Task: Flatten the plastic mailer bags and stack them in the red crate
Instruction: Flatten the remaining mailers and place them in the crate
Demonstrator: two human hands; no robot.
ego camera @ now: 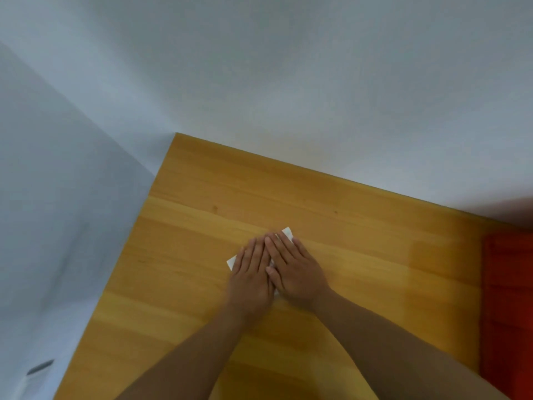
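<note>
While both palms press the small white plastic mailer bag [288,233] onto the wooden bench [202,255], left hand [251,280] and right hand [294,274] fingers lie flat, gripping nothing; sweeping outward should expel air.

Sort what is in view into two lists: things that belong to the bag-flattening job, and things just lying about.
Part of the job:
- white mailer bag, flat on the table under both palms
- left hand and right hand, pressing it down
- red crate, at the right edge
- wooden table, the work surface

Just lying about:
- grey object on the floor, lower left, too blurred to identify
</note>
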